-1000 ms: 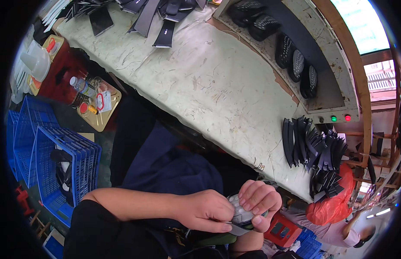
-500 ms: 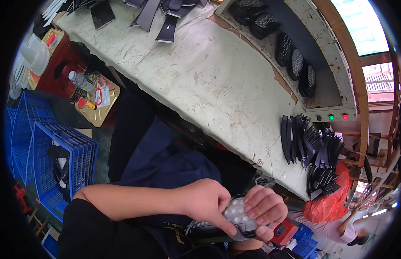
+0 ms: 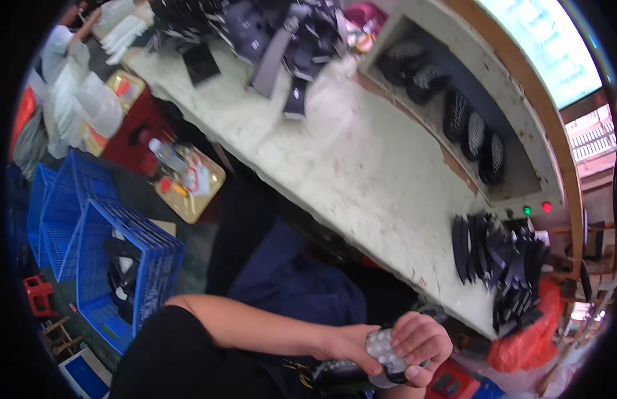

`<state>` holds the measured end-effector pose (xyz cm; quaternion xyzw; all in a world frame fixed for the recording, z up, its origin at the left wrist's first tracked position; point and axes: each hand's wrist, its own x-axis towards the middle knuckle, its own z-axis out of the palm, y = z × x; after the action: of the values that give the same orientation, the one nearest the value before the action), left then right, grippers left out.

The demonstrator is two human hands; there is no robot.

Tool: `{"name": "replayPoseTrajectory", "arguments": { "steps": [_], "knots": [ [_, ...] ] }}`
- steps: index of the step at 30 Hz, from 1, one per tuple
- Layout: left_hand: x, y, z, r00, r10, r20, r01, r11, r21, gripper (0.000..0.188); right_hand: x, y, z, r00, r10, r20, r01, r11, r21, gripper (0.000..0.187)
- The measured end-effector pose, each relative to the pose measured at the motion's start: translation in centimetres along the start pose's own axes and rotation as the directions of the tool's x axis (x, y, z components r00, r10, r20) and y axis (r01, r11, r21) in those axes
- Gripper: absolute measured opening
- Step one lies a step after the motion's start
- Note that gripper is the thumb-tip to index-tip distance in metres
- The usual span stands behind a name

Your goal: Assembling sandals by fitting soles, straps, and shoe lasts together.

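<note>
Low in the view, a sandal (image 3: 380,344) with a light grey, bumpy footbed and a dark edge lies between my two hands, close to my body. My left hand (image 3: 354,346) reaches in from the left with its thumb pressed on the sandal's near side; its other fingers are partly hidden behind it. Curled over the sandal's right end are the fingers of my right hand (image 3: 421,342), with the thumb below on a dark strap-like band. The underside of the sandal is hidden.
The pale worktable (image 3: 362,159) carries dark strap pieces (image 3: 498,259) at right and more parts (image 3: 255,40) at the far end. A metal cabinet (image 3: 514,193) holds several studded dark footbeds. Blue crates (image 3: 132,266), a tray (image 3: 202,206) and a red stool (image 3: 39,296) are at left.
My view has swung, so the table, cabinet and crates sit lower and further right. Both hands keep hold of the sandal; my left hand lies flatter along its side.
</note>
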<state>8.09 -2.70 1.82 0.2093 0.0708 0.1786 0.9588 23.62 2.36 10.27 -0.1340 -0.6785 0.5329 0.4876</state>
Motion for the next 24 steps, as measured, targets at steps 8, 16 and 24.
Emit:
{"name": "replayPoseTrajectory", "arguments": {
  "steps": [8,16,24],
  "knots": [
    [-1.0,-1.7,-1.4,0.82,0.463,-0.336,-0.439,0.886,0.15,0.085,3.0,1.3,1.7,0.84,0.37,-0.398,-0.465,0.868,-0.175,0.015],
    [-5.7,2.7,-1.1,0.892,0.42,-0.167,-0.308,0.836,0.455,0.088,5.7,4.1,1.7,0.999,0.011,-0.05,-0.005,0.993,0.116,0.015],
    [-5.2,3.0,-1.8,0.834,0.492,-0.251,-0.384,0.844,0.375,0.083,5.3,3.9,1.4,0.997,0.038,-0.074,-0.031,0.995,0.097,0.014]
  ]
}}
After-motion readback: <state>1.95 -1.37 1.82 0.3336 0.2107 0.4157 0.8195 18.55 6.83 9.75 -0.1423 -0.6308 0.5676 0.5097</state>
